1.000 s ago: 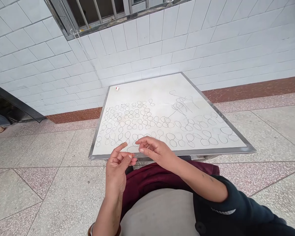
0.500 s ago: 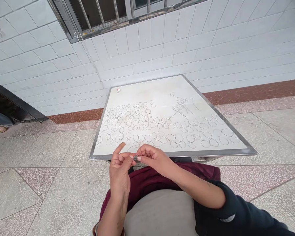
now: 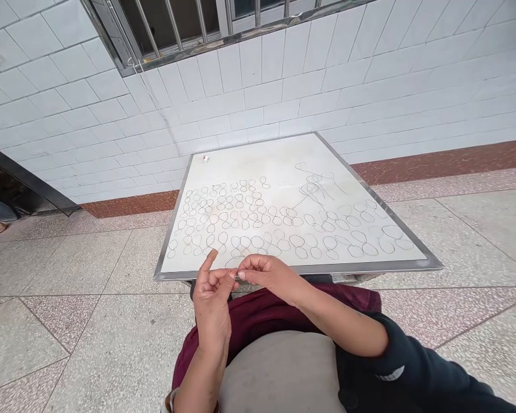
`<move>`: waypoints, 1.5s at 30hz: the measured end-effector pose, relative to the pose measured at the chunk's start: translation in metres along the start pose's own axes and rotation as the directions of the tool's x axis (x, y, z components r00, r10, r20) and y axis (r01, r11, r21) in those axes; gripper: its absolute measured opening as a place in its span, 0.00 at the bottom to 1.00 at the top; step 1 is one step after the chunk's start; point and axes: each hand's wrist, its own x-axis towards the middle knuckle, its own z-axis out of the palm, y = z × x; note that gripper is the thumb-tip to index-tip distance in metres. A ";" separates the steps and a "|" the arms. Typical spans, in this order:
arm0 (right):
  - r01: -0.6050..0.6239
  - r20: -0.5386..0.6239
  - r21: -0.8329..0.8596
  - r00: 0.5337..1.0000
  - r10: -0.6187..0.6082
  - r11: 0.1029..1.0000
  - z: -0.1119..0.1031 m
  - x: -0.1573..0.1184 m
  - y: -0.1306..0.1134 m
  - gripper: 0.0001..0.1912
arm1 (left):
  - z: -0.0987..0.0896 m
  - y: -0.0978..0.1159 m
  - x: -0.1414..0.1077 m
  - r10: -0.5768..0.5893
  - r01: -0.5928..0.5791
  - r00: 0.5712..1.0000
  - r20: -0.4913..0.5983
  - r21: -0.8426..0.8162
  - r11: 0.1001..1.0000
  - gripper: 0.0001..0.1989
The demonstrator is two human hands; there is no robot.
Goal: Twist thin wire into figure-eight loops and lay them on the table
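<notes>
My left hand [image 3: 212,304] and my right hand [image 3: 270,275] meet fingertip to fingertip at the near edge of a white table [image 3: 241,163]. Each pinches thumb against finger; whatever lies between the tips is too small to make out. One finger of my left hand points up, with a tan wrap at its tip. Beyond the hands, thin dark wire-like loops, many in figure-eight shapes [image 3: 300,246], lie in rows on the tabletop. Toward the right rear is a loose tangle of thin strands [image 3: 313,188].
A small white and red object [image 3: 206,159] lies at the table's far left corner. The table's metal rim [image 3: 382,266] runs close in front of me. Behind stands a tiled wall [image 3: 279,103] with a barred window.
The view has shifted slightly, so the table appears a little further left. Both hands stay pinched together with almost no change in pose.
</notes>
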 end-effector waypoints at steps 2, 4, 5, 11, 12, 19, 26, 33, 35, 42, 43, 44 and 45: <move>-0.026 0.003 0.009 1.000 0.026 1.000 -0.001 0.001 0.000 0.14 | 0.000 -0.002 0.000 0.018 -0.018 1.000 0.011 0.026 1.000 0.29; -0.043 0.008 0.020 0.999 0.043 0.999 -0.002 0.002 0.001 0.15 | 0.001 -0.003 0.000 0.029 -0.030 0.999 0.021 0.049 0.998 0.29; -0.045 0.015 0.026 0.999 0.045 0.999 -0.003 0.002 0.002 0.15 | 0.001 -0.004 0.000 0.032 -0.033 0.999 0.027 0.057 0.998 0.29; -0.070 0.080 0.065 0.995 0.065 0.995 -0.011 0.005 0.005 0.15 | 0.001 -0.007 0.000 0.039 -0.044 0.998 0.057 0.090 0.995 0.28; -0.079 0.087 0.072 0.994 0.073 0.994 -0.012 0.005 0.005 0.15 | 0.001 -0.008 0.000 0.040 -0.045 0.998 0.057 0.094 0.994 0.28; -0.039 0.097 0.086 0.995 0.030 0.996 -0.011 0.004 0.008 0.12 | 0.002 -0.010 0.004 -0.011 0.007 0.998 0.063 0.065 0.998 0.30; 0.051 -0.072 0.056 0.996 -0.047 0.997 -0.010 0.003 0.007 0.08 | 0.004 -0.013 0.003 -0.123 0.139 0.983 0.138 -0.116 0.984 0.23; 0.055 -0.166 0.136 0.986 -0.032 0.989 -0.004 0.002 0.006 0.09 | 0.008 -0.014 0.000 -0.153 0.183 0.975 0.160 -0.193 0.964 0.20; 0.038 -0.156 0.156 0.988 -0.014 0.987 -0.004 0.001 0.006 0.10 | 0.008 -0.015 0.001 -0.178 0.209 0.972 0.155 -0.220 0.953 0.19; -0.020 0.001 0.117 1.000 0.020 0.993 -0.013 -0.001 0.006 0.11 | 0.008 -0.013 0.002 -0.251 0.291 0.953 0.168 -0.285 0.913 0.20; -0.031 0.042 0.110 0.999 0.027 0.993 -0.015 -0.001 0.007 0.11 | 0.008 -0.013 0.002 -0.257 0.297 0.952 0.168 -0.291 0.910 0.20; -0.035 0.077 0.103 0.997 0.027 0.994 -0.017 -0.001 0.007 0.11 | 0.008 -0.012 0.002 -0.262 0.302 0.950 0.169 -0.295 0.907 0.20; -0.031 0.100 0.098 0.995 0.021 0.995 -0.019 -0.001 0.007 0.12 | 0.008 -0.012 0.002 -0.266 0.307 0.949 0.171 -0.298 0.904 0.20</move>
